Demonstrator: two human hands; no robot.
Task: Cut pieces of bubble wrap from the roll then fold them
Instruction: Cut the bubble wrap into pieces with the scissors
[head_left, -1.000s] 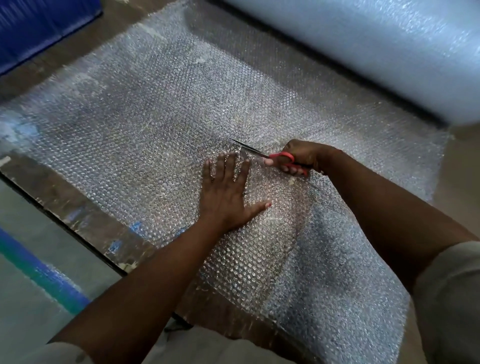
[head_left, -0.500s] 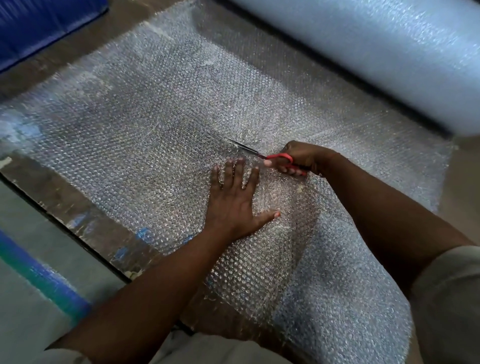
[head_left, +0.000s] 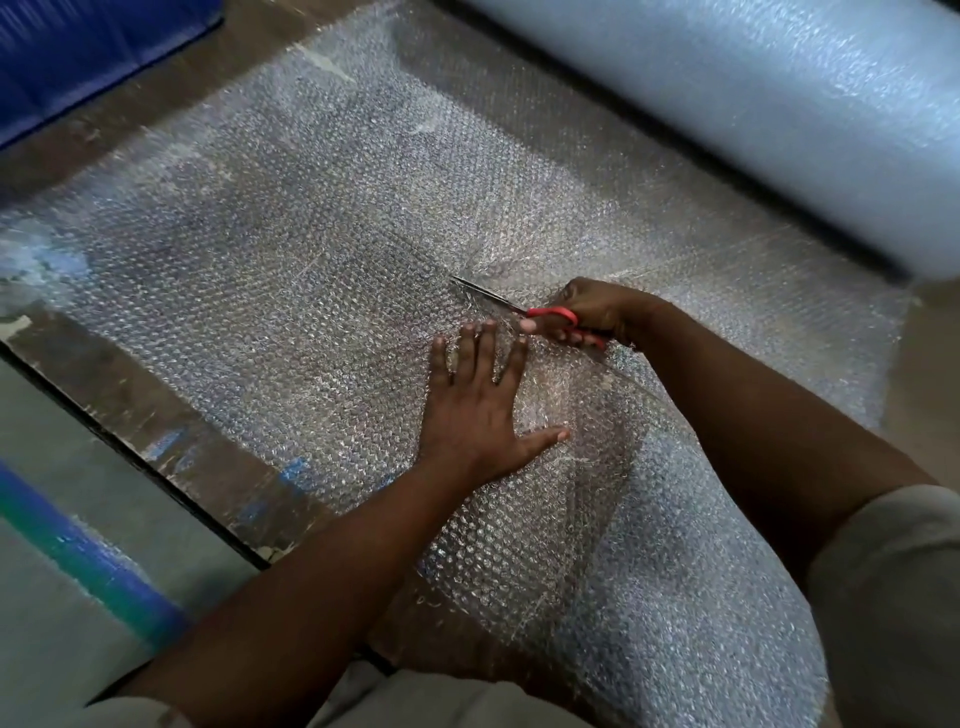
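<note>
Scissors (head_left: 514, 306) advanced along cut; right hand (head_left: 592, 312) grips handles, left hand (head_left: 475, 400) spread flat, pressing bubble wrap sheet (head_left: 291, 291) beside blades.

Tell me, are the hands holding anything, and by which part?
The right hand grips the scissors by their red handles. The left hand holds nothing; it presses flat on the bubble wrap.

The roll (head_left: 753, 104) lies across the far right of the bench (head_left: 156, 415). From it the bubble wrap sheet (head_left: 260, 260) spreads leftward over the benchtop and hangs off the near edge. The left hand (head_left: 475, 410) lies flat on the sheet near its middle. Just behind it, to the right, the right hand (head_left: 592, 312) holds scissors (head_left: 519, 306) in the sheet.
</note>
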